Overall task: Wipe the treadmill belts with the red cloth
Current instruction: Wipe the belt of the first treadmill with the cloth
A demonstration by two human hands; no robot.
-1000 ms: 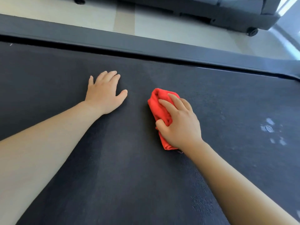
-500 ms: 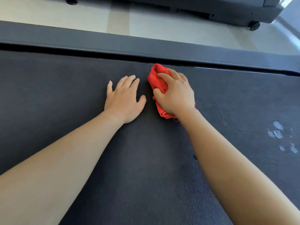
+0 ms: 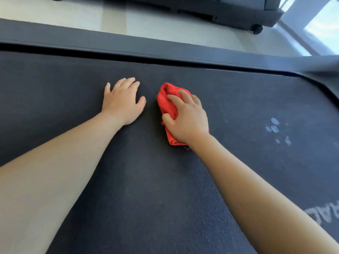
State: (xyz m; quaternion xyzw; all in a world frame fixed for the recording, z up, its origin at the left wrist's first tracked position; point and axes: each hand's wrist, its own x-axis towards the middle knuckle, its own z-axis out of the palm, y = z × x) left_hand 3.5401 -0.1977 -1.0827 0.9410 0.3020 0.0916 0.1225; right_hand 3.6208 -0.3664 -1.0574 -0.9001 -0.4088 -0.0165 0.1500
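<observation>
Pressing down on the red cloth (image 3: 167,107), the right hand (image 3: 186,119) is lying on top of it with the fingers (image 3: 174,99) spread and curled a little over the bunched-up cloth, and the thumb is tucking in at its left side, so the hand is holding the cloth. The cloth is sitting on the dark treadmill belt (image 3: 146,180), with its far end sticking out past the fingertips and its near end peeking out by the wrist. Just to the left, the left hand (image 3: 122,103) is lying flat and open on the belt, holding nothing (its thumb is pointing toward the cloth but not touching it). Off to the right, some small pale spots (image 3: 273,128) are showing on the belt. Beyond the hands, the dark side rail (image 3: 128,48) is running along the belt's far edge. Past that, another dark machine (image 3: 229,13) is standing on the pale floor (image 3: 165,30).
</observation>
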